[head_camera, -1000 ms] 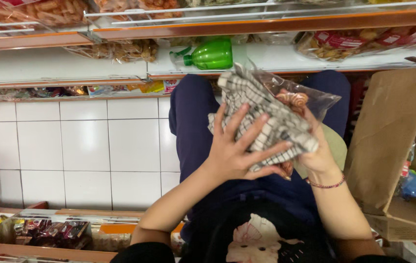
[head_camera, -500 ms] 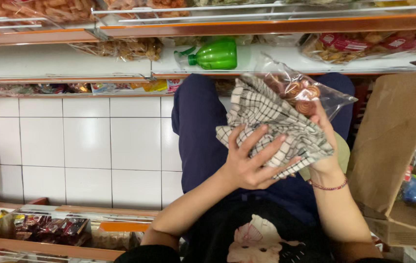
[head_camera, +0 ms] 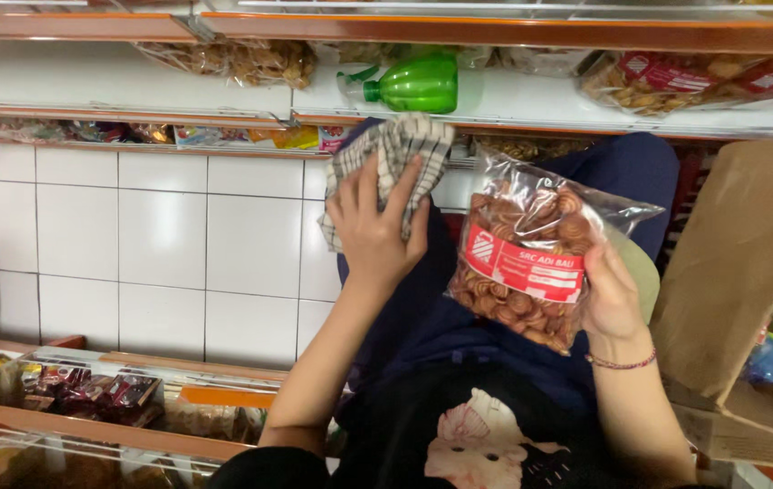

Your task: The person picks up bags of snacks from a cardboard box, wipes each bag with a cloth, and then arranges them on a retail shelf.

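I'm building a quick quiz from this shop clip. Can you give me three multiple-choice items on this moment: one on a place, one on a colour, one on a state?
1. Where does the green bottle lie?
A. on the white shelf above the hands
B. on the tiled floor
C. inside the cardboard box

2. What colour is the label on the clear snack bag?
A. blue
B. red
C. yellow

3. What does the left hand hold?
A. nothing, it is open
B. the bottle
C. a checked cloth

Answers:
1. A, the bottle lies on its side on the white shelf, above both hands.
2. B, a red band with white marks crosses the bag, which the right hand grips from the side.
3. C, its fingers are closed on the checked cloth, apart from the bag.
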